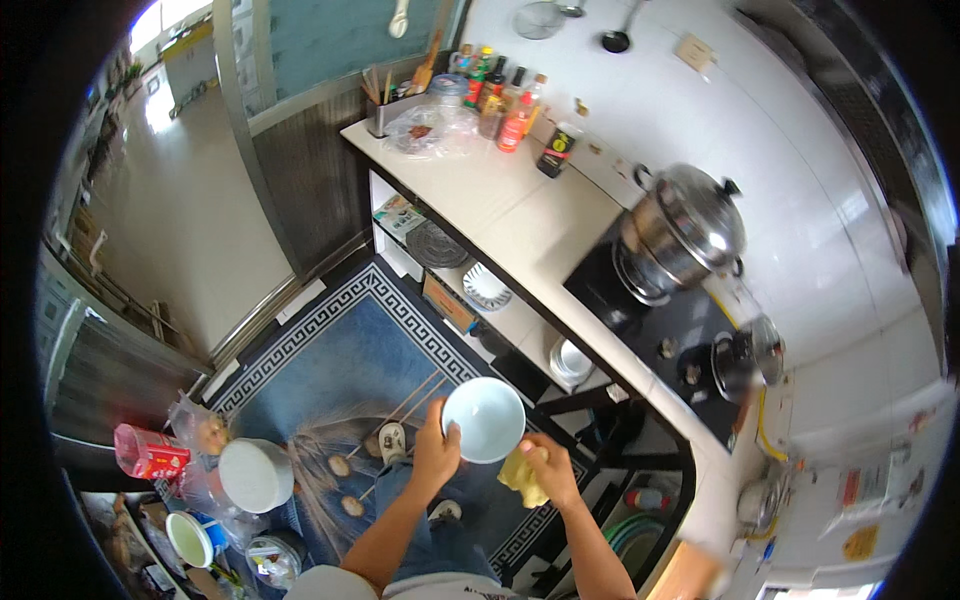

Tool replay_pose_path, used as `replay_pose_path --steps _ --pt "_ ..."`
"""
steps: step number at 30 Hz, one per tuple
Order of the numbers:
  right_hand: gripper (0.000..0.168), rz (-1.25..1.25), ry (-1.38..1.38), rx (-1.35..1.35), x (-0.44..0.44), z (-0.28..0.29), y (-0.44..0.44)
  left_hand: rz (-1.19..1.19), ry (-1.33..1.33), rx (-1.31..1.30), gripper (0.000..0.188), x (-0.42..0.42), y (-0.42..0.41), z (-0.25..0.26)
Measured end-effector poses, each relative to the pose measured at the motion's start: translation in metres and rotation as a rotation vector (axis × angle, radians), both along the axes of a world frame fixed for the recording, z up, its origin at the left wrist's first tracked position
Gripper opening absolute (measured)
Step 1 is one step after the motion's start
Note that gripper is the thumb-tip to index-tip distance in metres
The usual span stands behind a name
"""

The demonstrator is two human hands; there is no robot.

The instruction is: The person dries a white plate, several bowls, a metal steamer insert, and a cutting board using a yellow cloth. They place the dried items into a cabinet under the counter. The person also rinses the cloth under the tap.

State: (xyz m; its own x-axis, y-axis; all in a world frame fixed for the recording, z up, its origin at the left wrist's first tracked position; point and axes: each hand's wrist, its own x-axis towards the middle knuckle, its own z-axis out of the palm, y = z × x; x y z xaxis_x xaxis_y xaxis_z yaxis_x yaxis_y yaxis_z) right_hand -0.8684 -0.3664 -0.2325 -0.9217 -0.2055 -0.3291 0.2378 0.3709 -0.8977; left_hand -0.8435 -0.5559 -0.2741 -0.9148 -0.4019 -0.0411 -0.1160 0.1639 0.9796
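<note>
A white bowl [484, 420] is held out in front of me above the blue floor mat. My left hand [437, 448] grips its left rim, thumb over the edge and fingers underneath. Nothing shows inside the bowl. My right hand [550, 471] clutches a crumpled yellow cloth [523, 480] just below the bowl's right side. Whether the cloth touches the bowl I cannot tell.
On the right runs a pale counter [517, 202] with bottles [514, 129], a gas stove and a steamer pot [682, 225]. Plates [487, 286] sit on the shelf below. A white tub [256, 475], a bucket [191, 538] and bags stand at lower left on the patterned mat [330, 337].
</note>
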Motion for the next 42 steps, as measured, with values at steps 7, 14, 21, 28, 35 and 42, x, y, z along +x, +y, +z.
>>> replay_pose_path --steps 7,14,21,28,35,42 --pt "0.027 0.009 -0.475 -0.023 -0.092 -0.152 -0.039 -0.078 -0.177 0.118 0.039 -0.076 -0.043 -0.109" --pt "0.024 -0.591 -0.523 -0.321 -0.210 -0.286 -0.056 -0.093 -0.180 0.517 0.050 -0.141 -0.078 -0.230" --pt "0.022 -0.686 -0.213 -0.324 -0.391 -0.392 0.041 0.217 -0.273 0.693 0.031 -0.149 -0.029 -0.407" --pt "0.032 -0.863 0.075 -0.361 -0.499 -0.397 0.040 0.278 -0.361 0.735 0.018 -0.181 0.000 -0.469" --pt "0.045 -0.846 0.021 -0.223 -0.617 -0.438 0.221 0.388 -0.297 0.807 0.011 -0.228 -0.002 -0.497" --pt "0.045 -0.809 0.151 -0.138 -0.670 -0.471 0.290 0.327 -0.298 0.794 0.012 -0.257 0.009 -0.520"
